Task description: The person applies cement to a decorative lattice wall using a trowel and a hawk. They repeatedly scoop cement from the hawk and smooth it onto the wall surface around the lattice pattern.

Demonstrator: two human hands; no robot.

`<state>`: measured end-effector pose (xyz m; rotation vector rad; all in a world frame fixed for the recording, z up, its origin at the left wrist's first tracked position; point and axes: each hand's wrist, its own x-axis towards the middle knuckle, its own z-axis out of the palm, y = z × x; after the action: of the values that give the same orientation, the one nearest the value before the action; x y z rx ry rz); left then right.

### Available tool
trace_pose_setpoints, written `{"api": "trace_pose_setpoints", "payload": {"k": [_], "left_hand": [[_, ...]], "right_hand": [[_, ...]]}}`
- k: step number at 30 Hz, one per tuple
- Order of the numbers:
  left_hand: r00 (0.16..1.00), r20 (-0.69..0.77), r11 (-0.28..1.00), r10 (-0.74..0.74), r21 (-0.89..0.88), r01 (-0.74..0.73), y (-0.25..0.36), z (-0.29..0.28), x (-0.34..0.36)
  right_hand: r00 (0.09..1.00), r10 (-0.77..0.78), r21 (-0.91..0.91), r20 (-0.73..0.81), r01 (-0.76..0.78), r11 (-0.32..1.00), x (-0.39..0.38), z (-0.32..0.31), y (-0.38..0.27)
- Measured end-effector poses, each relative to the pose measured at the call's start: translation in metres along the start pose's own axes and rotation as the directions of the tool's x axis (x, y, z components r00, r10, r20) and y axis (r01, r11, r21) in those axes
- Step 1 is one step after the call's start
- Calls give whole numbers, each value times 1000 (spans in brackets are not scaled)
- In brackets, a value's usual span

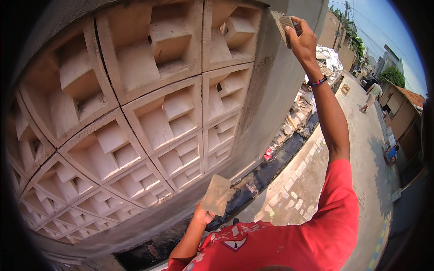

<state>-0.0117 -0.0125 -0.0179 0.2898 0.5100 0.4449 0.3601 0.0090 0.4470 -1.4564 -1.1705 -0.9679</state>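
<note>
High at the upper right, my right hand [304, 41] is closed around a small greyish-brown block [285, 30], maybe wood. The block is at the edge of the grey plastered pillar [282, 81], near its top; whether it presses on the surface I cannot tell. A coloured bracelet [319, 81] circles that wrist. Lower down, in front of my body, my left hand [206, 213] grips a flat, rectangular tan board [218, 195] by its bottom edge. The board is tilted and apart from the wall. My left fingers are partly hidden behind it.
A wall of pale openwork blocks [162, 113] fills the left. Below it runs a dark, wet ditch [253, 183] with litter. Rubble and white sacks [329, 58] lie beyond. A paved lane [361, 135] stretches along the right, where a person [373, 95] walks and another [391, 154] is low down.
</note>
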Motion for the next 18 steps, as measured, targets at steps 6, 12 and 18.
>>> {"api": "trace_pose_setpoints", "payload": {"k": [6,12,18], "left_hand": [[997,-82,1000,-10,6,11,-1,12,-5],[993,-116,998,-37,50,43,2,12,4],[986,-144,994,-83,62,93,3,-3,11]], "right_hand": [[999,25,65,40,-28,997,-32,20,20],[979,43,65,197,-57,996,-130,16,35],[832,285,183,477,-411,893,-186,-1,53]]}}
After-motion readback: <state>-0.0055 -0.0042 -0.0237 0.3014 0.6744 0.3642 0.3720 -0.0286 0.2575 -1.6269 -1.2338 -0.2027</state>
